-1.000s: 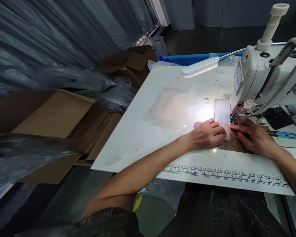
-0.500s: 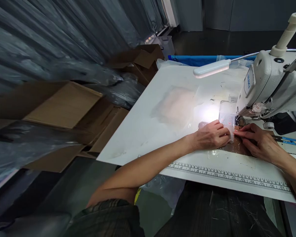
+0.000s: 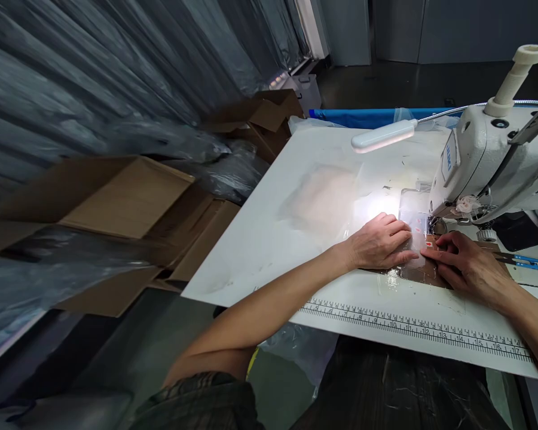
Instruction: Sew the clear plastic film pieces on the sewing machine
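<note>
While left hand (image 3: 379, 243) lies flat on glossy clear film (image 3: 414, 227), right hand (image 3: 464, 264) (half curled) presses it

Translucent piece (image 3: 414, 237), flat, seemingly red-dotted

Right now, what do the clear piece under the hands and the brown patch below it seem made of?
Small clear piece with red marks: likely thin plastic film; the white table shows through and it glints. Brown rectangular patch: glossy, perhaps tape or laminate; glare shows, material unclear.
</note>
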A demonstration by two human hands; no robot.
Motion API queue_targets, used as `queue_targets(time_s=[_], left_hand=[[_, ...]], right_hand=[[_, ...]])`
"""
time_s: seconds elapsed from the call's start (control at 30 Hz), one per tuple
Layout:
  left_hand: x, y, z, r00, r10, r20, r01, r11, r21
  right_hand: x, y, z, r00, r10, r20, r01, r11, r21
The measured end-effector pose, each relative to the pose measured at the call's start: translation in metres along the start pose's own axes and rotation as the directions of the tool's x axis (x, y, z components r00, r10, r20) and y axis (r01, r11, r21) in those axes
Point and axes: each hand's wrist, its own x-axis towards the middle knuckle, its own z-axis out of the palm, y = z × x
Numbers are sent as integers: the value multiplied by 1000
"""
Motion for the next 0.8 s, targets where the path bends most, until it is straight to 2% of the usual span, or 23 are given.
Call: queue_targets(time_s=[0.3, 0.47, 0.63, 0.8], left_hand=[[-1, 1, 2, 993, -37, 108, 41, 999, -35], [4, 6, -1, 983, -72, 169, 59, 995, 83], [16, 12, -7, 950, -79, 302, 14, 977, 212], [32, 3, -9, 926, -14, 377, -62, 980, 188]], right_hand=[[0, -1, -1, 1000, -10, -3, 10, 999, -45], [1, -2, -3, 1000, -21, 12, 22, 1000, -20], [0, -3, -3, 1000, -23, -3, 23, 1000, -22], [-2, 0, 2, 1000, 9, -24, -10, 999, -41]])
